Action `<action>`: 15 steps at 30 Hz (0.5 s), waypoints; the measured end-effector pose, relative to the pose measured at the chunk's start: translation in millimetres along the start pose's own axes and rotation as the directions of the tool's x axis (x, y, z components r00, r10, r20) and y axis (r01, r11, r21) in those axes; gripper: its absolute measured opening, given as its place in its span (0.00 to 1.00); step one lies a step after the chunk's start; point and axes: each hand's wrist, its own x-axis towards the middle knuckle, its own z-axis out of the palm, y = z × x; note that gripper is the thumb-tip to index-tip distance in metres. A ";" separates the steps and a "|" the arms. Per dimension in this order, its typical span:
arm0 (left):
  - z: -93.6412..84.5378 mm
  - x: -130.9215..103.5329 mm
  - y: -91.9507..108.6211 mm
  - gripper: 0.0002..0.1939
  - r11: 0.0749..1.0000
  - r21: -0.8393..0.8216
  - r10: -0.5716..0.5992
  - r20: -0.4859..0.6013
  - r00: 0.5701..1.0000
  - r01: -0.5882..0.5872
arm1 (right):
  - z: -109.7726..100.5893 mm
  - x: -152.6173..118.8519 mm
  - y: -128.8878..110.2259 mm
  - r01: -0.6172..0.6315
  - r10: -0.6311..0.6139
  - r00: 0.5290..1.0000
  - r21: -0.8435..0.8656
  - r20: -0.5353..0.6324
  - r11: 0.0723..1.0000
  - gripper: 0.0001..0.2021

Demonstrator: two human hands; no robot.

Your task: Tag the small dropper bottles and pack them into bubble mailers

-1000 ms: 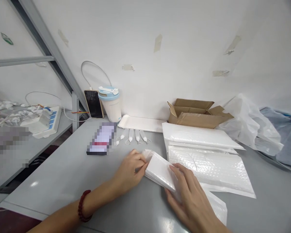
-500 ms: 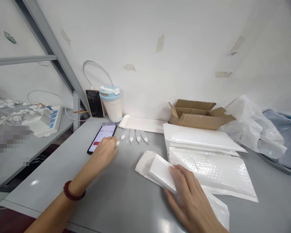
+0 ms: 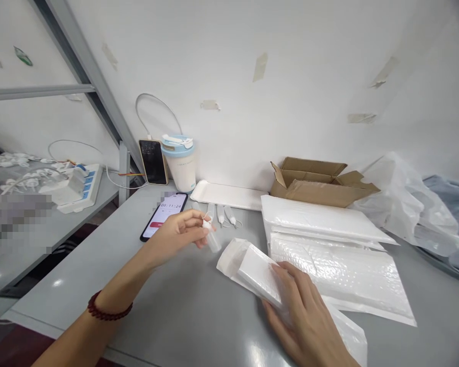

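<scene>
My left hand (image 3: 183, 232) pinches a small clear bottle with a white cap (image 3: 213, 239) by its cap end, above the grey table (image 3: 183, 300). Just beyond it lie a few similar bottles (image 3: 229, 213). My right hand (image 3: 300, 306) is closed on a white box (image 3: 260, 270), which sits partly in the mouth of a white bubble mailer (image 3: 229, 257). The palm hides the rest of the box. A phone (image 3: 164, 216) showing a timer lies left of my left hand.
More bubble mailers (image 3: 340, 260) lie at the right, before an open cardboard box (image 3: 321, 191). A white tray (image 3: 229, 194), a cup (image 3: 181, 168) and an upright phone (image 3: 153, 162) stand along the wall. Plastic bags (image 3: 409, 204) are at far right.
My left hand has lifted a small bottle from beside the phone and moved it right, toward the mailer. My right hand keeps its hold. The view has shifted slightly.
</scene>
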 end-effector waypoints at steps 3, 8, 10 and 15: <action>10.2 -1.1 1.9 0.11 0.997 -0.065 -0.027 0.083 0.996 0.033 | -0.5 0.1 -0.3 -0.002 0.002 1.000 0.007 0.000 1.000 0.20; 24.9 3.1 -11.1 0.10 0.994 -0.048 -0.091 0.174 0.981 0.101 | -1.1 -1.5 -0.9 0.000 0.000 1.000 0.007 0.000 1.000 0.20; 31.3 5.4 -19.2 0.09 0.999 0.024 -0.051 0.152 0.987 0.048 | -0.9 -1.7 -0.9 0.000 0.000 1.000 -0.004 -0.007 1.000 0.20; 49.6 5.4 -31.7 0.11 0.919 0.321 0.238 0.014 0.971 -0.230 | 0.2 -1.4 -0.1 0.019 -0.020 1.000 -0.024 -0.014 1.000 0.20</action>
